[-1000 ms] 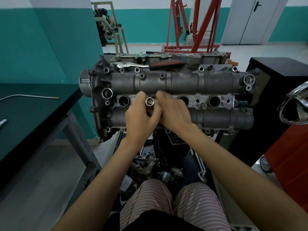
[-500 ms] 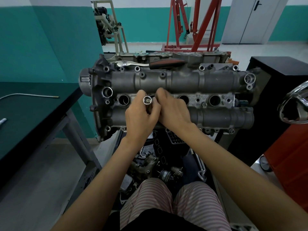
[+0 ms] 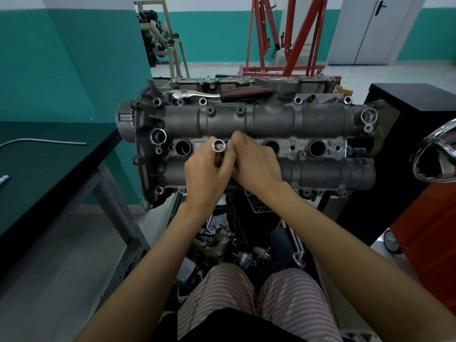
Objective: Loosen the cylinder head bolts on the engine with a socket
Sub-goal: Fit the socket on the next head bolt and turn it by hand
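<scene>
One socket in left-hand grip; right hand's grip unclear; one engine.

there is one view only, from a wide-angle camera on the person's head. it looks forward and down, close over the engine, which fills the middle of the frame from side to side. both forearms reach in from the bottom edge, and the hands meet near the centre. the lap shows at the bottom. farther off, the view reaches the floor, a green wall and a door at the top right.
</scene>
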